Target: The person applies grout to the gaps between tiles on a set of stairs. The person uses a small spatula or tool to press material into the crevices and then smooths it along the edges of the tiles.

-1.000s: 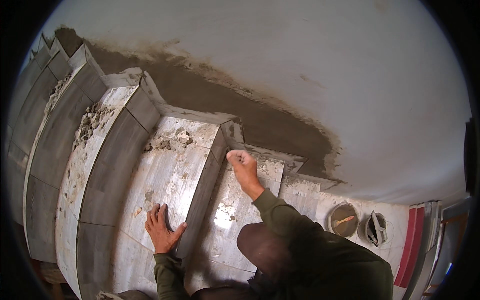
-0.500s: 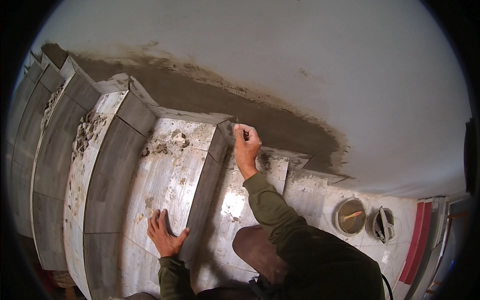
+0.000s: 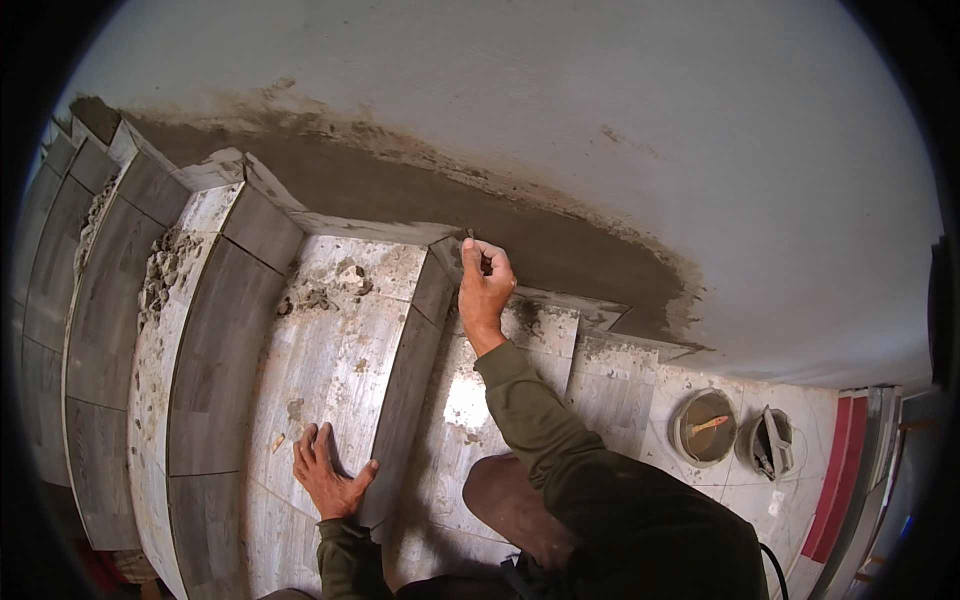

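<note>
My right hand [image 3: 486, 280] reaches up to the wall's foot with its fingers pinched together. A tiny piece sticks up past the fingertips, too small to name. It is held close to the upper edge of the pale skirting strip [image 3: 370, 229], by the corner of a stair tread. Just above that edge runs a band of grey-brown mortar [image 3: 400, 185] on the wall. My left hand [image 3: 335, 474] rests with spread fingers on the wood-look tread [image 3: 330, 370], near its front edge, holding nothing.
Mortar lumps [image 3: 312, 298] lie on this tread, and a heap of rubble [image 3: 165, 270] on the step to the left. On the pale floor at right stand a bucket [image 3: 682, 432] with a brush [image 3: 710, 423] and another bucket [image 3: 750, 455] with tools. My knee [image 3: 515, 505] is below my right arm.
My right hand has shifted slightly left and up along the skirting edge, still pinched. The left hand stays on the tread. The whole view has moved a little.
</note>
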The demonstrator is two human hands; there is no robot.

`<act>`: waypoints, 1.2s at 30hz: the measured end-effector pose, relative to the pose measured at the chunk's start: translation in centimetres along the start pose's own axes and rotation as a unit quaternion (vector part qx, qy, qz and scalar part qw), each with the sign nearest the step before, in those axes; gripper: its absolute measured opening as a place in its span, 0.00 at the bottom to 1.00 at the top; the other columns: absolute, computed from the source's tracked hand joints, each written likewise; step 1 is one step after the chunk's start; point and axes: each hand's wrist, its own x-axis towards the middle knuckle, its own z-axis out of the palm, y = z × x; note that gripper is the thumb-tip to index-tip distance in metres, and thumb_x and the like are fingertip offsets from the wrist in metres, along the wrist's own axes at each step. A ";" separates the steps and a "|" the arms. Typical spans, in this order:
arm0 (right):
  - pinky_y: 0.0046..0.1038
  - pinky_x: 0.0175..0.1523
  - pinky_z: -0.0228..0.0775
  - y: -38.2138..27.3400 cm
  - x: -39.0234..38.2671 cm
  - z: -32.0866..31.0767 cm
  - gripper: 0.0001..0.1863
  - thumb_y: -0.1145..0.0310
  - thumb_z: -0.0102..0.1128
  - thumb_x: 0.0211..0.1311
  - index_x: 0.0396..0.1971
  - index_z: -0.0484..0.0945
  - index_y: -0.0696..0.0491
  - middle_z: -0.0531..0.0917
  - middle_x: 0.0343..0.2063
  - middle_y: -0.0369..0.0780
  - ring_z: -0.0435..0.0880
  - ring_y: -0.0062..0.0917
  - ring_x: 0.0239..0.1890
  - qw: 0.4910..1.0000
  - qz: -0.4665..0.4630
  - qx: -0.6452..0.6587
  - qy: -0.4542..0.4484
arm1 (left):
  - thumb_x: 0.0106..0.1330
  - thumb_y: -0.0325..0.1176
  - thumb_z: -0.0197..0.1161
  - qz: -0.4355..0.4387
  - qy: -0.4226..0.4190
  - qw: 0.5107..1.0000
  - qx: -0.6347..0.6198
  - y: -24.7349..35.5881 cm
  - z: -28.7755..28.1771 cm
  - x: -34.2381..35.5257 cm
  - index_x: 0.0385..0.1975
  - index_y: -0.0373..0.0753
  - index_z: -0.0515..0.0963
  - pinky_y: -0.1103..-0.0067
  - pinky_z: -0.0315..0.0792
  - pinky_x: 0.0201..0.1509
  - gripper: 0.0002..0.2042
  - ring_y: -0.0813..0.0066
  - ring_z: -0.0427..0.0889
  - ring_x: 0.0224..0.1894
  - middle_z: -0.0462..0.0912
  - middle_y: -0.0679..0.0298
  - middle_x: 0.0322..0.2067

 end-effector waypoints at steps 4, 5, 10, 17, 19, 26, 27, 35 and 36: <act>0.19 0.33 0.65 -0.2 0.1 0.3 0.13 0.62 0.64 0.62 0.31 0.79 0.59 0.78 0.24 0.30 0.70 0.12 0.27 1.000 -0.009 0.007 0.015 | 0.41 0.63 0.65 0.006 0.007 1.000 0.000 -0.1 0.2 0.0 0.61 0.49 0.65 0.51 0.44 0.68 0.44 0.48 0.53 0.67 0.62 0.55 0.62; 0.19 0.33 0.65 -0.2 0.0 0.4 0.13 0.62 0.64 0.62 0.31 0.79 0.59 0.78 0.24 0.30 0.70 0.12 0.27 1.000 -0.009 0.007 0.015 | 0.41 0.62 0.65 0.005 0.007 1.000 -0.001 -0.1 0.2 0.0 0.61 0.49 0.65 0.52 0.44 0.68 0.44 0.48 0.53 0.67 0.62 0.56 0.62; 0.21 0.34 0.65 -0.6 -0.3 1.1 0.13 0.63 0.63 0.62 0.28 0.78 0.59 0.77 0.23 0.31 0.70 0.13 0.27 0.999 0.007 0.006 0.047 | 0.40 0.62 0.66 0.003 0.001 1.000 0.000 0.0 0.0 0.0 0.61 0.48 0.65 0.52 0.44 0.68 0.45 0.48 0.53 0.67 0.62 0.56 0.62; 0.25 0.31 0.65 -0.2 -0.4 1.6 0.15 0.62 0.62 0.61 0.26 0.75 0.59 0.75 0.20 0.34 0.70 0.17 0.24 0.997 -0.018 -0.012 0.070 | 0.40 0.63 0.65 0.003 0.003 1.000 0.004 -0.1 0.2 0.0 0.61 0.48 0.65 0.51 0.44 0.68 0.45 0.48 0.53 0.67 0.62 0.55 0.63; 0.26 0.31 0.65 -0.4 -0.3 1.6 0.15 0.61 0.61 0.62 0.26 0.75 0.59 0.74 0.19 0.34 0.69 0.18 0.24 0.997 -0.018 -0.033 0.067 | 0.40 0.63 0.65 0.002 0.002 1.000 0.007 -0.1 0.2 0.0 0.62 0.48 0.65 0.51 0.44 0.68 0.45 0.48 0.53 0.67 0.62 0.55 0.63; 0.26 0.31 0.65 -0.6 -0.4 1.6 0.16 0.61 0.61 0.61 0.26 0.74 0.60 0.74 0.18 0.35 0.69 0.19 0.24 0.996 -0.021 -0.049 0.070 | 0.41 0.65 0.64 -0.006 -0.006 1.000 0.007 -0.3 0.3 0.0 0.62 0.48 0.66 0.51 0.43 0.68 0.45 0.48 0.52 0.68 0.61 0.55 0.63; 0.27 0.31 0.65 -0.6 -0.5 1.6 0.16 0.61 0.61 0.61 0.26 0.74 0.60 0.73 0.18 0.35 0.69 0.19 0.24 0.996 -0.023 -0.052 0.072 | 0.41 0.66 0.64 -0.008 -0.007 1.000 0.008 -0.3 0.3 0.0 0.62 0.48 0.66 0.51 0.43 0.68 0.46 0.48 0.52 0.68 0.61 0.56 0.63; 0.27 0.30 0.65 -0.2 -0.4 1.6 0.15 0.62 0.61 0.61 0.26 0.74 0.59 0.74 0.18 0.35 0.69 0.20 0.23 0.996 -0.021 -0.049 0.074 | 0.41 0.67 0.64 -0.002 -0.002 1.000 0.005 -0.3 0.2 0.1 0.61 0.48 0.66 0.50 0.42 0.68 0.46 0.48 0.52 0.68 0.62 0.56 0.63; 0.28 0.30 0.65 0.1 -0.4 1.6 0.15 0.62 0.61 0.61 0.25 0.73 0.59 0.74 0.18 0.36 0.69 0.20 0.23 0.995 -0.023 -0.054 0.082 | 0.41 0.67 0.64 -0.002 -0.002 1.000 0.004 -0.2 0.3 0.1 0.61 0.48 0.66 0.50 0.42 0.68 0.45 0.48 0.52 0.68 0.62 0.56 0.63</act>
